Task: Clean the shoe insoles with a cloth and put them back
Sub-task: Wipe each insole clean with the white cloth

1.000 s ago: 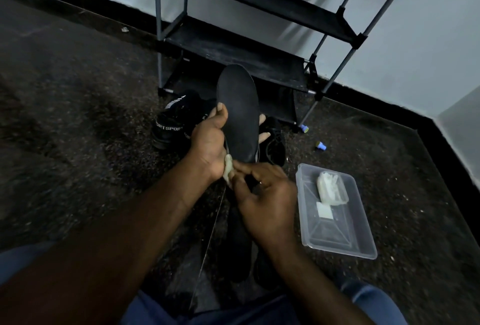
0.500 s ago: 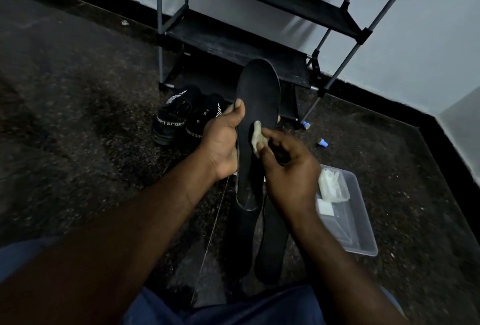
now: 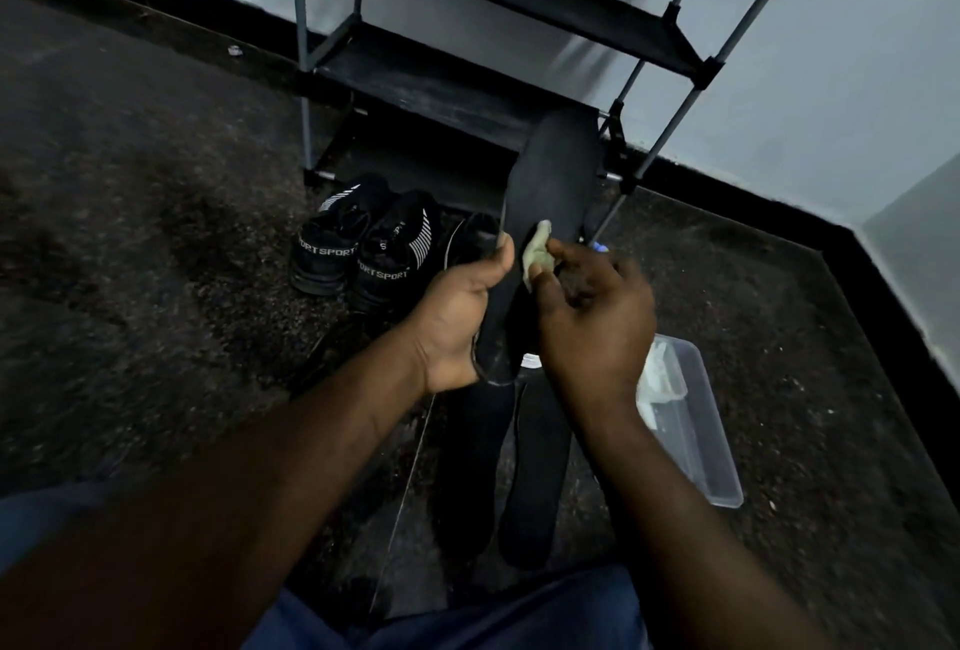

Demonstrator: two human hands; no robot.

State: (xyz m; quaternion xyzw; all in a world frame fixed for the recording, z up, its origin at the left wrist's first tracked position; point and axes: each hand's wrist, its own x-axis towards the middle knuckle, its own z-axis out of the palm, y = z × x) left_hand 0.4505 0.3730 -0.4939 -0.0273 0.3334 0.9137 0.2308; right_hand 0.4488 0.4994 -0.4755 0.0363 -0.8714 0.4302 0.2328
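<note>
My left hand (image 3: 457,322) grips a black insole (image 3: 556,176) by its left edge and holds it upright in front of me. My right hand (image 3: 592,316) pinches a small pale cloth (image 3: 537,254) and presses it against the insole's middle. Two more black insoles (image 3: 535,472) lie side by side on the floor below my hands. A pair of black sport shoes (image 3: 363,238) stands to the left, with another dark shoe (image 3: 467,238) partly hidden behind my left hand.
A black shoe rack (image 3: 467,93) stands against the wall straight ahead. A clear plastic tray (image 3: 701,431) with pale wipes lies on the dark floor to the right. My blue-clad knees fill the bottom edge.
The cloth in my right hand has slid up the insole, from near its heel to its middle. The insole has shifted up and to the right.
</note>
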